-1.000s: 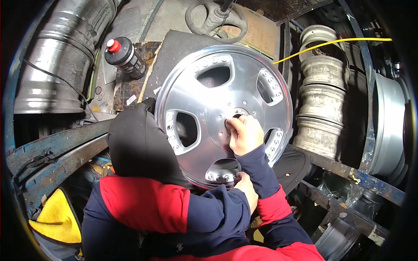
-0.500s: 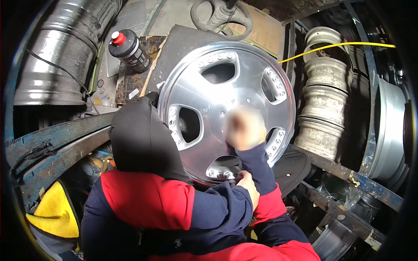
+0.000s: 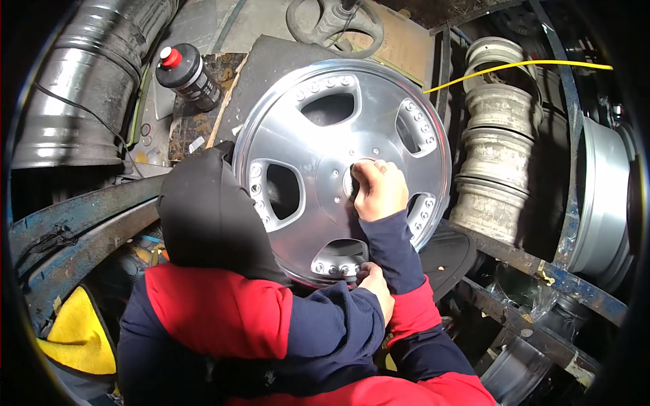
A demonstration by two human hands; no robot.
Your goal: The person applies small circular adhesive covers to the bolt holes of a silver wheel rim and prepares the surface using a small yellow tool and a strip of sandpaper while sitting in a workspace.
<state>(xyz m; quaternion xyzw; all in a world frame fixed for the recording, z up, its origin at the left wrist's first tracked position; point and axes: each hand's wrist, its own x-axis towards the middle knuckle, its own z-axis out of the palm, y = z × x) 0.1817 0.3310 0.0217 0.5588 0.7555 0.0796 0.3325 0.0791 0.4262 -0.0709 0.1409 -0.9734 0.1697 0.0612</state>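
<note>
A large polished silver wheel rim (image 3: 298, 128) faces up in front of me, with several openings lined with bolts. At its centre hole is my right hand (image 3: 382, 191), closed, fingers bent in toward the hole's edge; anything pinched in them is hidden. My left hand (image 3: 376, 289) is at the wheel's near edge, fingers curled around the lip beside the lowest opening. My left forearm reaches across from the left, and both sleeves are navy and red. A rounded shape under black cloth (image 3: 210, 203) stands against the wheel's left side.
Behind the wheel lie a grey steering wheel (image 3: 325, 30) and a dark bottle with a red cap (image 3: 189, 76). Worn rims are stacked (image 3: 497, 149) at right, near a yellow hose (image 3: 514, 66) and a metal frame (image 3: 542, 271). A yellow cloth (image 3: 80, 335) is lower left.
The whole view has shifted slightly, so everything sits a bit farther left and up. My right hand, blurred at the wheel's centre before, is now sharp. My left hand stays at the near edge.
</note>
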